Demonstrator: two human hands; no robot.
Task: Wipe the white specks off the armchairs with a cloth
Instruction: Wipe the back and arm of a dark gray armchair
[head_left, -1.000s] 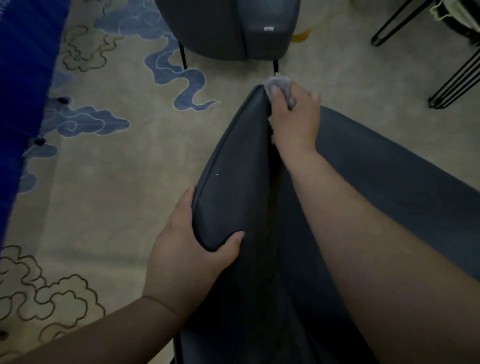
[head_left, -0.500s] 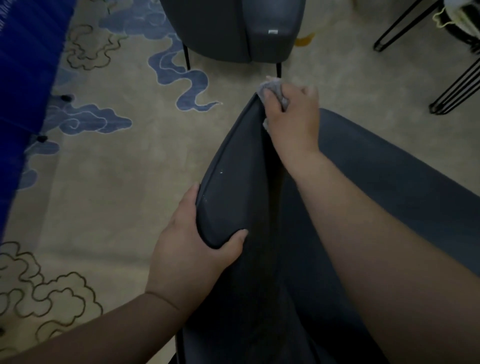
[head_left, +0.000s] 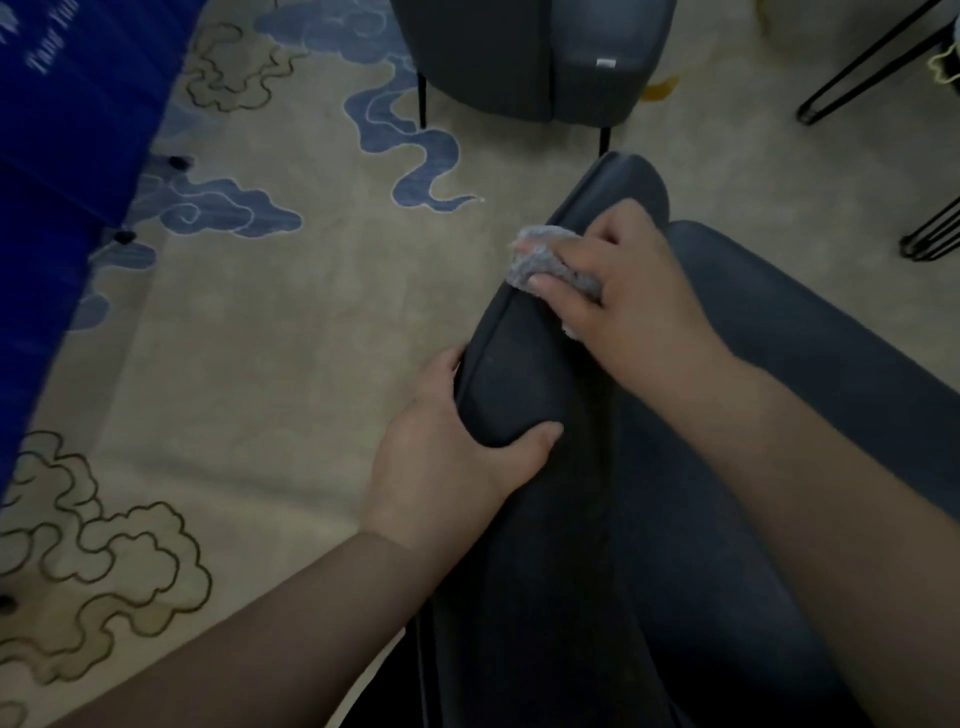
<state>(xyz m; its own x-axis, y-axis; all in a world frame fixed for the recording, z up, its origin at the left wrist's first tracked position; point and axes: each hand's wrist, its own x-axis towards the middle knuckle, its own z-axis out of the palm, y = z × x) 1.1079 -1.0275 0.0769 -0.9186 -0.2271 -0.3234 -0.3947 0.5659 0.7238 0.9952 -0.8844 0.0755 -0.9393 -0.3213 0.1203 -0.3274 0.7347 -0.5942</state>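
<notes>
A dark grey armchair (head_left: 779, 364) fills the lower right of the head view, its padded armrest (head_left: 524, 374) running away from me. My left hand (head_left: 447, 467) grips the near end of the armrest, thumb on top and fingers down the outer side. My right hand (head_left: 634, 301) holds a bunched grey cloth (head_left: 540, 260) and presses it onto the middle of the armrest, near the outer seam. No white speck shows on the bare part of the armrest.
A second dark grey armchair (head_left: 519, 57) stands at the top on thin black legs. Black hairpin legs (head_left: 878, 62) show at the top right. A beige rug (head_left: 260, 338) with blue cloud patterns covers the floor. A blue panel (head_left: 67, 130) runs along the left edge.
My right hand has drawn the cloth back from the far tip of the armrest toward its middle. The white speck seen earlier on the armrest no longer shows. My left hand keeps its grip.
</notes>
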